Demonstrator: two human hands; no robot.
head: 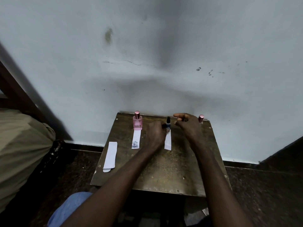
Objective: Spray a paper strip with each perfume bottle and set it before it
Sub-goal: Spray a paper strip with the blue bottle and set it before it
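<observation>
Your blue-clad knee (70,208) sits lowest in view, and both bare forearms reach over it to the far end of the small worn wooden counter (164,174), which stands against a pale wall (147,63). Your left grip (155,131) is curled against the left side of the blue bottle (168,123), fingers wrapped at its base; the bottle stands upright with its dark top showing. A white paper strip (167,141) lies just in front of this bottle, running toward you. Your right grip (188,125) hovers just right of the bottle, forefinger and thumb stretched toward it and the other fingers loosely bent. Something small and dark shows among them, but you cannot tell whether it is held. Farther left, the pink bottle (137,122) stands upright and capped, with a printed strip (136,140) touching its near side. A pink-capped bottle (201,118) peeks out behind your right grip. Spare strips (110,156) lie stacked at the counter's left edge.
</observation>
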